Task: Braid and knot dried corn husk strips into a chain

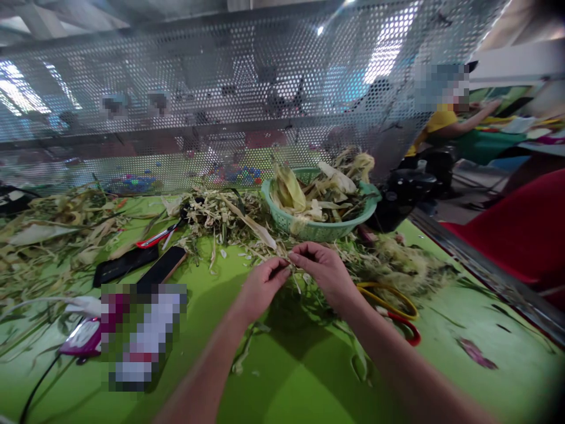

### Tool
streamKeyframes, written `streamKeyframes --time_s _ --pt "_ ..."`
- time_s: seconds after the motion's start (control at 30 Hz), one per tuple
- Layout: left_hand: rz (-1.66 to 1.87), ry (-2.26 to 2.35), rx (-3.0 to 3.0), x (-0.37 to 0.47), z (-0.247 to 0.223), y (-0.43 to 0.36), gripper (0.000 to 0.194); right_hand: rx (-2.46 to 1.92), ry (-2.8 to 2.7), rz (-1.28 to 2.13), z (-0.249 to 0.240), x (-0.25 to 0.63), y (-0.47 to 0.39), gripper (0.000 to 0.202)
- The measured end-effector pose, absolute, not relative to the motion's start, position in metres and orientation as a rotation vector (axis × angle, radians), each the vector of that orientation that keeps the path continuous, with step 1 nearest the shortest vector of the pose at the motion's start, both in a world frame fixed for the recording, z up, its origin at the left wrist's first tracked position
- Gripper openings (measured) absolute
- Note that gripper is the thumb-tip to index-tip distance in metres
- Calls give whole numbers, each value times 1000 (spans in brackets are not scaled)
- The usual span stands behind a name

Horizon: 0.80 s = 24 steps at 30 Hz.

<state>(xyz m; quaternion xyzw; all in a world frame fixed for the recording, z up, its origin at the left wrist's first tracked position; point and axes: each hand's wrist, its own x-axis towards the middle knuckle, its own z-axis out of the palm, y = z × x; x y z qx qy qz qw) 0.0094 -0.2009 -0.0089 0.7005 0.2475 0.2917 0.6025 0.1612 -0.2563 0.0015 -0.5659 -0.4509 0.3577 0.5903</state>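
Observation:
My left hand and my right hand meet near the middle of the green table, fingertips almost touching. Both are closed in a pinch on a small pale piece of plant material between them; its exact shape is too small to make out. Loose plant scraps lie under and around the hands. Just behind them a long dry husk strip reaches toward the fingers. A green plastic basket full of dry husks stands beyond my right hand.
Scissors with yellow and red handles lie beside my right forearm. At left are a red-handled cutter, dark phones and a purple power strip. A perforated metal screen stands behind; a person in yellow is at right.

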Motion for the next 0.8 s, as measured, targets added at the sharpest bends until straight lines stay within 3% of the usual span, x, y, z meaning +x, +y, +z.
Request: streamKeyframes --time_s 0.53,0.8 --pt "722 570 1317 10 -12 -200 22 -1352 -1067 884 -3 166 -252 35" --pt "831 695 1004 12 -21 -193 31 -1333 -900 740 6 170 -255 30"
